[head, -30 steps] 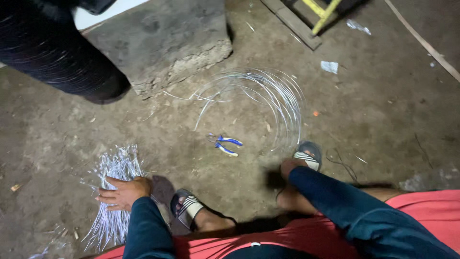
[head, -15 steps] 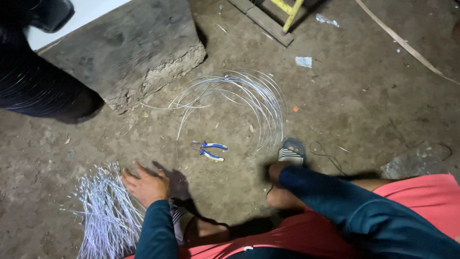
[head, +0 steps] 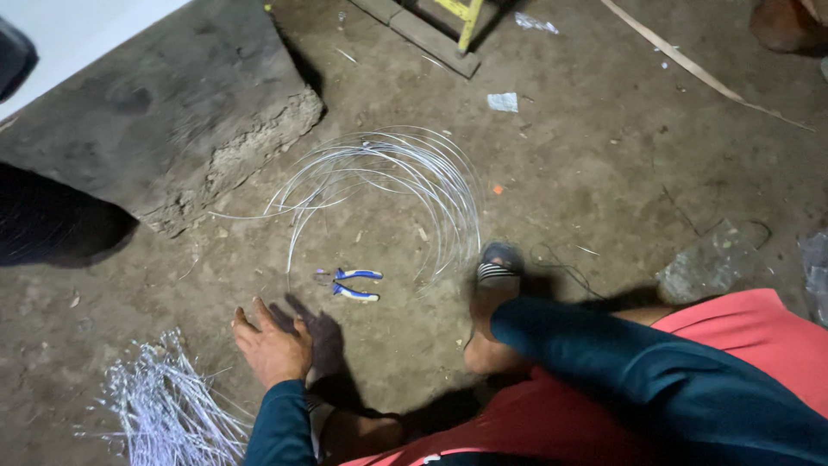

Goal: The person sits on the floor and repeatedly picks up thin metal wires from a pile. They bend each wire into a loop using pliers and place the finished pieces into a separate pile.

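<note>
— Head view: pliers (head: 348,285) are lying on the dirt, just ahead of the left hand (head: 272,345), which is hovering spread and empty.
— Right hand?
— Hidden; can't tell. Springy coil (head: 388,194) ends risk pricking reaching fingers.

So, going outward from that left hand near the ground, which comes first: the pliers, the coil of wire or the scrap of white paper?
From the left hand, in the head view:
1. Blue-handled pliers, just beyond the fingers, up and to the right.
2. Coil of wire, farther on, mid-floor.
3. Scrap of white paper, farthest, near the top.
</note>
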